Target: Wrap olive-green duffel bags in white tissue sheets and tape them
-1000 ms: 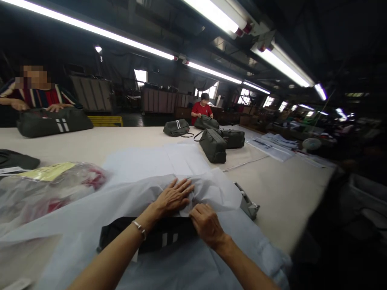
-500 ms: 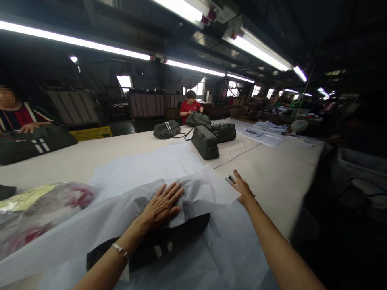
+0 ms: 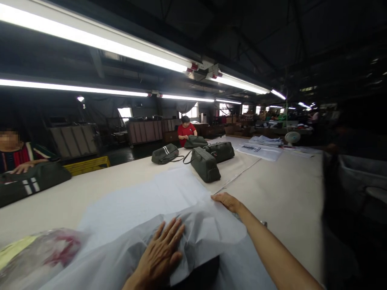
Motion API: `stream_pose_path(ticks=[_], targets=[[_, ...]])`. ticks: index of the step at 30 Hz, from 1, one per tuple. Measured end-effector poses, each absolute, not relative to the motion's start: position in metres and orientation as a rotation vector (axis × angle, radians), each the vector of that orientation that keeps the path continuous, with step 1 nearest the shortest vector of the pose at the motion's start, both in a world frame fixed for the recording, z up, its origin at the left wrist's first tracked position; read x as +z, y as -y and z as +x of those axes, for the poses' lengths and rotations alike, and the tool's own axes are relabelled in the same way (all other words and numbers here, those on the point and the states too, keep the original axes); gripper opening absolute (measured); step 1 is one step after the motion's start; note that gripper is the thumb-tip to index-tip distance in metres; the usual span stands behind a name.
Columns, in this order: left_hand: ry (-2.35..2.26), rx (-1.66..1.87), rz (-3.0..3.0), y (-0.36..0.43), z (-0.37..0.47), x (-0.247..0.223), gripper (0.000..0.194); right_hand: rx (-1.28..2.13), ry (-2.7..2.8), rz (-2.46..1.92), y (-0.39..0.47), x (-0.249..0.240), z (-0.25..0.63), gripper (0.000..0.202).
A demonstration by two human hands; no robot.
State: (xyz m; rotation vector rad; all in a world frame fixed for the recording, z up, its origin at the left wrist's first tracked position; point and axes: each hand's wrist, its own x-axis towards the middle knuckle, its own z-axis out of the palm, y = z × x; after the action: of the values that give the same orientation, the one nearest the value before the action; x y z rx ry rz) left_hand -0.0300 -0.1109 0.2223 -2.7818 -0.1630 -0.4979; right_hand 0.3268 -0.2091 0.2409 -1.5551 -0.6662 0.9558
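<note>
My left hand (image 3: 161, 251) lies flat with spread fingers on crumpled white tissue paper (image 3: 208, 225). Under that paper a dark bag (image 3: 205, 274) shows in part at the bottom edge. My right hand (image 3: 226, 201), thumb and fingers pressed together, pinches the far right edge of the paper. A small metallic object (image 3: 264, 223) shows beside my right forearm on the table. More white paper (image 3: 136, 201) spreads out beyond my left hand.
Several dark green bags, one nearer (image 3: 205, 165), stand farther up the table (image 3: 290, 177). A clear plastic bag (image 3: 45, 253) lies at left. One person (image 3: 186, 131) in red works at the far side; another (image 3: 26, 161) handles a bag at left. A fan (image 3: 292, 138) stands beyond.
My right hand has gone from open to pinching the paper's edge and moved left. My left hand stays on the paper. The view has tilted up, so the dark bag shows less.
</note>
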Motion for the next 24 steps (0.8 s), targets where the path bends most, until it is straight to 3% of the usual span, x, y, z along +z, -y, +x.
stream_pose_path(ticks=[8, 14, 17, 21, 24], targets=[[0.201, -0.517, -2.796, 0.116, -0.028, 0.225, 0.068, 0.907, 0.58, -1.476, 0.237, 0.251, 0.356, 0.023], [0.259, -0.499, -2.857, 0.12, -0.025, 0.221, 0.066, 0.983, 0.437, -1.382, 0.287, 0.239, 0.353, 0.043], [0.285, -0.471, -2.926, 0.122, -0.023, 0.223, 0.062, 0.963, 0.317, -1.387, 0.332, 0.215, 0.342, 0.042], [0.322, -0.433, -2.978, 0.122, -0.02, 0.226, 0.06, 0.648, 0.009, -1.463, 0.425, 0.157, 0.314, 0.03], [0.324, -0.455, -2.99, 0.122, -0.018, 0.226, 0.059, 0.432, -0.249, -1.542, 0.511, 0.11, 0.267, 0.038]])
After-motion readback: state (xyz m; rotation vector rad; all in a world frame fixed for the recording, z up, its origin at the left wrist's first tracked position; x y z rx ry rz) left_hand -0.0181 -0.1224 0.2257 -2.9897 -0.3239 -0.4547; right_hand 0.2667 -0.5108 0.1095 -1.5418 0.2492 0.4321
